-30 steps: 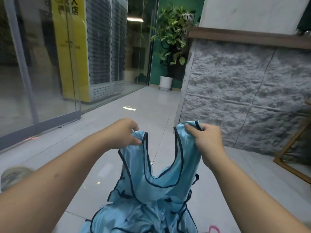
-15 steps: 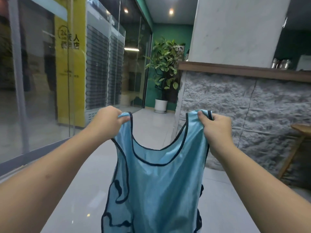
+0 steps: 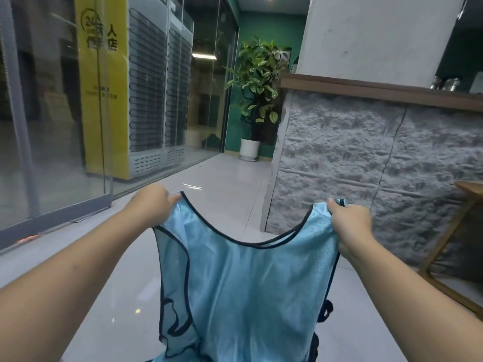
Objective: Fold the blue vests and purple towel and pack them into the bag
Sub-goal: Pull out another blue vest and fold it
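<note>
A light blue vest (image 3: 248,291) with dark trim hangs spread out in front of me, its neckline curving between my hands. My left hand (image 3: 151,205) pinches the left shoulder strap. My right hand (image 3: 350,226) grips the right shoulder strap. The vest's lower part runs out of the bottom of the frame. No purple towel or bag is in view.
A rough grey stone counter (image 3: 366,165) with a wooden top stands at the right. Beside it is a wooden stand (image 3: 460,231). Glass panels (image 3: 52,126) line the left. A potted plant (image 3: 256,100) stands at the far end of the pale tiled floor (image 3: 214,184).
My hands have moved apart, stretching the vest wide and flat between them. One second ago it hung bunched with the straps close together.
</note>
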`<action>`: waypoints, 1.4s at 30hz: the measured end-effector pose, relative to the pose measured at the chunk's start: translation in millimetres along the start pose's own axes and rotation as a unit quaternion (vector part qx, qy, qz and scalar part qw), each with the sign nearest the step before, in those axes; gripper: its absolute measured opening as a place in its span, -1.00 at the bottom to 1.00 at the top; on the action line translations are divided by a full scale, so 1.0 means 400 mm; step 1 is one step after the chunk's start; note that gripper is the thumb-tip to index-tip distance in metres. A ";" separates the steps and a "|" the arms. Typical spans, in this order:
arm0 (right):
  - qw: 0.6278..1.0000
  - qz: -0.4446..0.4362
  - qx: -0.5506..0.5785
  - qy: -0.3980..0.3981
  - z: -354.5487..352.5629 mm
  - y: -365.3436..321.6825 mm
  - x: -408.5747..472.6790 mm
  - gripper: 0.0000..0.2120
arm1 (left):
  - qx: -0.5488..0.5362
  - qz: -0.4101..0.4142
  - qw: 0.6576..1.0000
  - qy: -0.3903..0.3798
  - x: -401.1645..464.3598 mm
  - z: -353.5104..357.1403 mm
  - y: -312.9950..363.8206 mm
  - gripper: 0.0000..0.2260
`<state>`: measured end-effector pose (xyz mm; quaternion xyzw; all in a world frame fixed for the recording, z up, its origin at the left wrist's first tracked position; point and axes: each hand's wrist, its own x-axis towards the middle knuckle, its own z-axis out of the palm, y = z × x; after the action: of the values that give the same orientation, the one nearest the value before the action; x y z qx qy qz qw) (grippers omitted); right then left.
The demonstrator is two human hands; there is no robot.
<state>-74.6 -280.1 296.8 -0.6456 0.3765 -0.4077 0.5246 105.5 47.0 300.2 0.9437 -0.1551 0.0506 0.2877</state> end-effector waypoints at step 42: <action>0.862 -0.183 -0.174 -0.439 0.080 -0.083 -0.180 -0.83 | -0.415 0.041 0.894 -0.166 -0.114 0.152 0.120 -0.80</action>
<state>-70.8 -196.8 316.2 -0.8960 0.0469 -0.0990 0.4304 47.1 -12.7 266.5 0.7261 -0.2457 -0.1642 0.6208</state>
